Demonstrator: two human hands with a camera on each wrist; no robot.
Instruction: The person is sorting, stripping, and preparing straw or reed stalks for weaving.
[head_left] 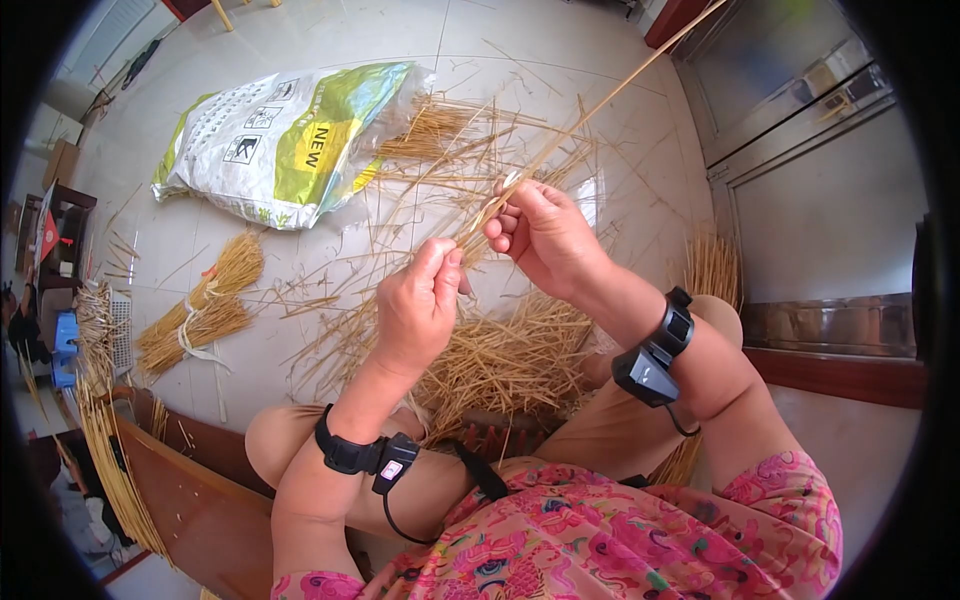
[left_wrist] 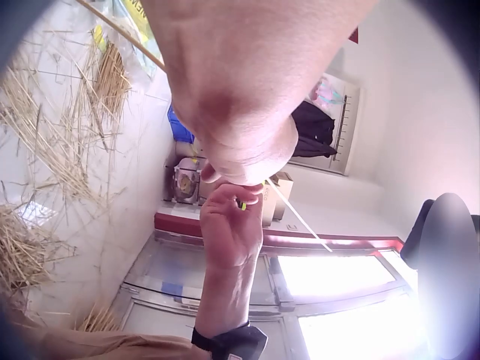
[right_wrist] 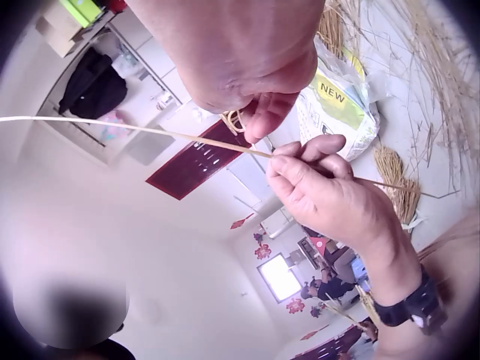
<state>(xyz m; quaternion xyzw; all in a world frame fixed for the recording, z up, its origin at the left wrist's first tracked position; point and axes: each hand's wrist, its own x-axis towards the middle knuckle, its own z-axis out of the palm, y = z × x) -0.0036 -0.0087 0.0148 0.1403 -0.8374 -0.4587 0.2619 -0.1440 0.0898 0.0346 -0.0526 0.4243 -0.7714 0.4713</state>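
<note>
In front of the lap, my left hand [head_left: 415, 305] pinches a long straw stalk [head_left: 620, 92] between thumb and curled fingers. Just beyond it, my right hand [head_left: 550, 230] grips the straw with thumb and forefinger, its other fingers curled inward. From there the stalk slants far up to the right. In the right wrist view, a small loop of straw [right_wrist: 234, 120] shows at the right hand's fingertips, and the left hand [right_wrist: 330, 195] holds the stalk close beside it. The palm side of the right hand [left_wrist: 232, 232] faces the left wrist camera.
A heap of loose straw [head_left: 510, 360] lies between the knees. Ahead, a white and green bag [head_left: 270, 145] spills more straw over the tiled floor. Tied straw bundles [head_left: 205, 300] lie at left, beside a wooden bench [head_left: 200, 490]. Metal doors [head_left: 820, 210] stand at right.
</note>
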